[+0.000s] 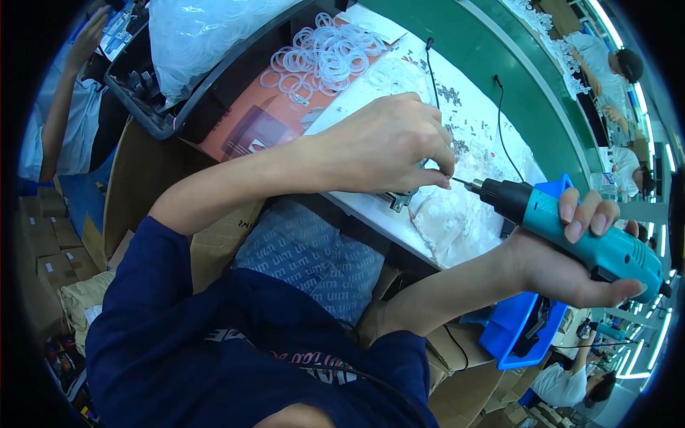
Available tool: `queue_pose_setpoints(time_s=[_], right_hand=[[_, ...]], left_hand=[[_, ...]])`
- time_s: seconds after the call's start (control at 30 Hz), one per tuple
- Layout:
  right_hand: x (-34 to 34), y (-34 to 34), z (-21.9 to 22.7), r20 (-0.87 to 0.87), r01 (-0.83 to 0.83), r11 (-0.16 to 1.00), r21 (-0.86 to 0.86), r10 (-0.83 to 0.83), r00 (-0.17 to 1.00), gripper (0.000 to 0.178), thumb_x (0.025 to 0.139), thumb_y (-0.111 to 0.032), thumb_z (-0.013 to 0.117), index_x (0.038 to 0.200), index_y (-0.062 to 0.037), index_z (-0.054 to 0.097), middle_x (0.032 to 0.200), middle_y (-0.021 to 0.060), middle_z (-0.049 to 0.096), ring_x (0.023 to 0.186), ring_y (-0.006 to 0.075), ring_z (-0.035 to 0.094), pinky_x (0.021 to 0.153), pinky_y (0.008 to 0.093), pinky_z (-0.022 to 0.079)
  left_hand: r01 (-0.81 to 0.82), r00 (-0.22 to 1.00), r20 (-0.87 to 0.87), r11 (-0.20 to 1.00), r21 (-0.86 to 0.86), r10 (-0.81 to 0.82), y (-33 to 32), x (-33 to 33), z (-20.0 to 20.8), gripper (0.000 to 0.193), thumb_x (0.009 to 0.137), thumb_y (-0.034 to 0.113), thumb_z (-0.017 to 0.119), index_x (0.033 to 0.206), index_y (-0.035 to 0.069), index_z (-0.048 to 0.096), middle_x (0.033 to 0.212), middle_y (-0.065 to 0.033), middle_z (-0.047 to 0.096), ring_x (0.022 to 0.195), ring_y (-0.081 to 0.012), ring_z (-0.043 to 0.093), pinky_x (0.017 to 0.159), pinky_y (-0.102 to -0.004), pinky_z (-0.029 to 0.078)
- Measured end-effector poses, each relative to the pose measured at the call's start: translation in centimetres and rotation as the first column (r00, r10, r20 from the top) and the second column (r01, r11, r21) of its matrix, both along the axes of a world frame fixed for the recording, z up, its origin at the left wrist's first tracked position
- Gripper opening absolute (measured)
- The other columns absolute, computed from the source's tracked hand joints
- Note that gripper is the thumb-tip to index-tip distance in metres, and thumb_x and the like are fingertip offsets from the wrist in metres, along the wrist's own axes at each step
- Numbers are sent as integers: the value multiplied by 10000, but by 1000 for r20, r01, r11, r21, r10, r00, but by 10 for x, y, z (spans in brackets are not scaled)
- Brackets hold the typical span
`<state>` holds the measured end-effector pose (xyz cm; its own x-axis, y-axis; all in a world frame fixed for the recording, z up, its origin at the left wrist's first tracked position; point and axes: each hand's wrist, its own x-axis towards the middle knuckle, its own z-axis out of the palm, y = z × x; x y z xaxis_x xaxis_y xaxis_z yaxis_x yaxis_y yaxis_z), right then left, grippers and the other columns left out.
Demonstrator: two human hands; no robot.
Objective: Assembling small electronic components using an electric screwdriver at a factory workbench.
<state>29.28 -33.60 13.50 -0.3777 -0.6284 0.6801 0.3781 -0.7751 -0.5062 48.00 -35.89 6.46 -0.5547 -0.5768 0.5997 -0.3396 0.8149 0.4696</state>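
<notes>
My right hand (549,271) is wrapped around a teal and black electric screwdriver (592,242), its bit pointing left. The thin bit ends right at the fingertips of my left hand (403,146). Thumb and forefinger of that hand are pinched together at the bit's tip, and what is between them is too small to make out. Below my left hand a small grey metal part (399,201) shows at the edge of the white work surface (367,214); the hand hides most of it.
Clear rings (328,60) lie heaped on an orange-red sheet (260,118) beyond my left forearm. Small dark screws (449,96) are scattered on the white surface. A black crate (193,107) holds a plastic bag. Blue bins (510,328) stand at right, and other people sit nearby.
</notes>
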Motion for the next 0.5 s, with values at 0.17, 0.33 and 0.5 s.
queue_pose_setpoints(time_s=[0.17,0.33,0.5], right_hand=[[3,6,1,-16,36,999,24,-35,999,710,834,-693,426,1127,-46,414,760,76,453,482,106,444,403,231,363],[9,8,1,-45,32,999,10,-32,998,733,813,-717,431,1012,-11,437,738,65,447,480,103,443,403,234,365],[5,10,3,-36,53,996,67,-50,998,738,777,-749,449,774,-12,409,737,70,457,467,107,441,413,233,369]], left_hand=[[6,1000,-8,1000,-3,-6,2,1,1,121,720,146,739,790,52,709,794,-46,671,820,-183,601,765,-324,445],[12,1000,-1,1000,-14,-12,4,2,3,118,716,140,740,788,53,710,787,-49,671,817,-180,603,763,-323,448],[-4,1000,12,1000,-21,4,3,2,3,119,707,141,745,776,51,709,778,-51,670,806,-180,604,751,-322,449]])
